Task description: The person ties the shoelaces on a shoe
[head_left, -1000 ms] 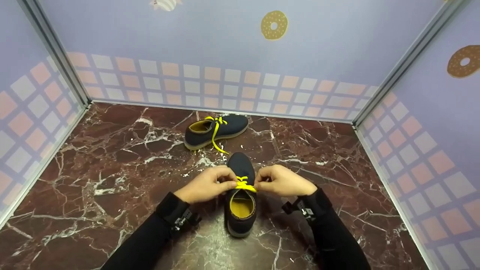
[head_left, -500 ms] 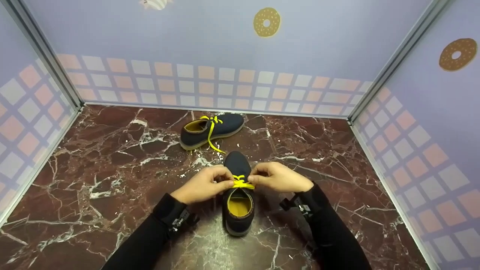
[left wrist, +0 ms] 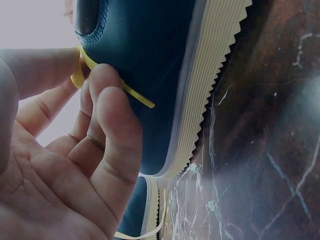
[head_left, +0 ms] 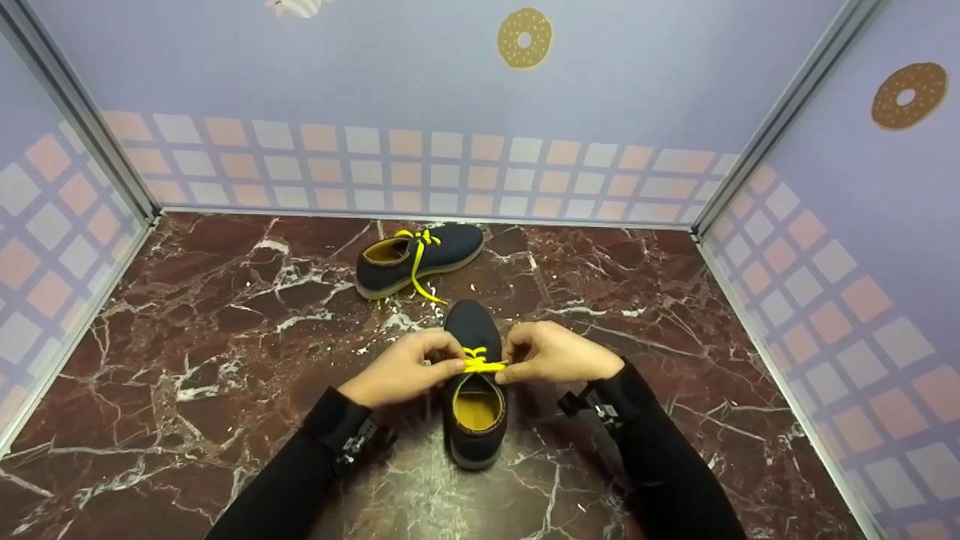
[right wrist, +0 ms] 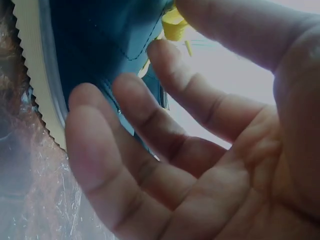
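Observation:
A dark navy shoe [head_left: 472, 322] with a yellow insole stands upright on the floor, toe pointing away from me. Its yellow shoelace [head_left: 484, 367] is gathered across the top of the opening. From the left side, my left hand [head_left: 409, 367] pinches the lace between thumb and index finger; in the left wrist view a short lace end [left wrist: 139, 96] sticks out past the fingers. On the right side, my right hand [head_left: 559, 352] has its thumb and index fingertip at the lace, a gap between them. A yellow loop [right wrist: 174, 27] shows in that gap in the right wrist view.
A second dark shoe [head_left: 450, 247] lies further back, its toe to the right, with one long yellow lace end trailing onto the brown marbled floor [head_left: 225, 337]. Pale purple wall panels [head_left: 420, 75] with tile and doughnut prints enclose the back and both sides.
My right thumb and index finger have parted slightly at the lace. The left hand keeps its pinch. The whole head view has shifted a little, and the shoes stay where they were.

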Available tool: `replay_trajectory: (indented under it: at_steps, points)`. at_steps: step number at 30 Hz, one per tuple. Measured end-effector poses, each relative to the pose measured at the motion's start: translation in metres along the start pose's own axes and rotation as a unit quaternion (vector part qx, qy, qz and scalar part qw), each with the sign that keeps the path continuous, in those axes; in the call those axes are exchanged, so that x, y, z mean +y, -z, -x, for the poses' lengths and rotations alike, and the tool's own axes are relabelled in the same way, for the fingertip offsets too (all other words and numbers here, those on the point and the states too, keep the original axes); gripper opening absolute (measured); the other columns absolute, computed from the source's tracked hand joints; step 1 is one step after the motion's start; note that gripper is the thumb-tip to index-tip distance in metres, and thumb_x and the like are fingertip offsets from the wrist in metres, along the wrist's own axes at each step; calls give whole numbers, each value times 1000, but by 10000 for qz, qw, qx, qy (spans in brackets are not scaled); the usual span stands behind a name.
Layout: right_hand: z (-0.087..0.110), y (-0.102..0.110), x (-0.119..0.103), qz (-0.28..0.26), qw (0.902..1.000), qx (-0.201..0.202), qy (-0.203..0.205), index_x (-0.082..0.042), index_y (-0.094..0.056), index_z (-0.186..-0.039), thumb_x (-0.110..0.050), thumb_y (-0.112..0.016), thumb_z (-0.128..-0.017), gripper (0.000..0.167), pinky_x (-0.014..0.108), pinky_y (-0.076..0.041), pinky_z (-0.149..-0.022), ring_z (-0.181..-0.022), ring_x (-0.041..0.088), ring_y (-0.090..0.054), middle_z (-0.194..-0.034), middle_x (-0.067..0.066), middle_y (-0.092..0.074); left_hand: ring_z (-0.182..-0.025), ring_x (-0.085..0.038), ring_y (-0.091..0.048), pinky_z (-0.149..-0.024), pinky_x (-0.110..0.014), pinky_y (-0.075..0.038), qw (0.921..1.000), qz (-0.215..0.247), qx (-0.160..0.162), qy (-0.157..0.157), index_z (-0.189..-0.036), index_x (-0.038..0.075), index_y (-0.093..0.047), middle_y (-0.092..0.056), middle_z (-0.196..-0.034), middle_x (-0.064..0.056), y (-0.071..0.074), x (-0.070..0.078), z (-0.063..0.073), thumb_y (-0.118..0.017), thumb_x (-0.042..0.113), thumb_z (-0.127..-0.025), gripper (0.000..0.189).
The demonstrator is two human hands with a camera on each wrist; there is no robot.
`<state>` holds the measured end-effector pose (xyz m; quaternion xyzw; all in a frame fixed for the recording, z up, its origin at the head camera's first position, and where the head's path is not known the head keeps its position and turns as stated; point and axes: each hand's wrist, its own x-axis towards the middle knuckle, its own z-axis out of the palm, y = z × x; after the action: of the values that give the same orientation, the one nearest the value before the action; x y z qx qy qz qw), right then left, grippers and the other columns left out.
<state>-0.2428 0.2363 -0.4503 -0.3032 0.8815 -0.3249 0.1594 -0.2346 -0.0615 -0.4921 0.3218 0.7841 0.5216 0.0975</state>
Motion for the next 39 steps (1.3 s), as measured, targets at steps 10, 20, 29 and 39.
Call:
replay_trajectory:
  at_steps: [10, 20, 29, 39]
  points:
    - [-2, -2, 0, -50, 9995, -77, 297, -23, -80, -101, -35, -88, -99, 14, 31, -57, -77, -92, 14, -72, -102, -11, -73, -78, -15, -66, -70, -26, -57, 10000, -50, 20, 8, -105, 10, -78, -69, -96, 0, 0, 2, 0, -78, 17, -105, 7]
    - [-6, -4, 2, -708, 9971, 90, 278, -18, -79, -99, -20, -86, -98, 7, 26, -58, -73, -91, 34, -75, -99, -5, -76, -77, -16, -65, -67, -25, -55, 10000, 25, 43, 73, -104, 10, -79, -68, -94, -1, -1, 1, 0, -79, 21, -106, 11]
    - [-6, -4, 3, -490, 9983, -20, 312, -20, -79, -95, -20, -85, -97, 6, 26, -55, -70, -85, 28, -72, -96, -8, -74, -75, -16, -66, -61, -27, -57, 9999, -31, -128, 29, -101, 11, -76, -65, -98, -3, 3, 1, 3, -76, 18, -107, 10]
    - [-2, -1, 3, -282, 9992, -109, 251, -19, -75, -90, -15, -83, -96, 10, 26, -47, -66, -76, 23, -63, -88, -9, -68, -71, -26, -73, -58, -47, -65, 9988, 175, -454, -43, -101, 8, -72, -66, -102, -8, 7, -2, 2, -73, 15, -110, 11]
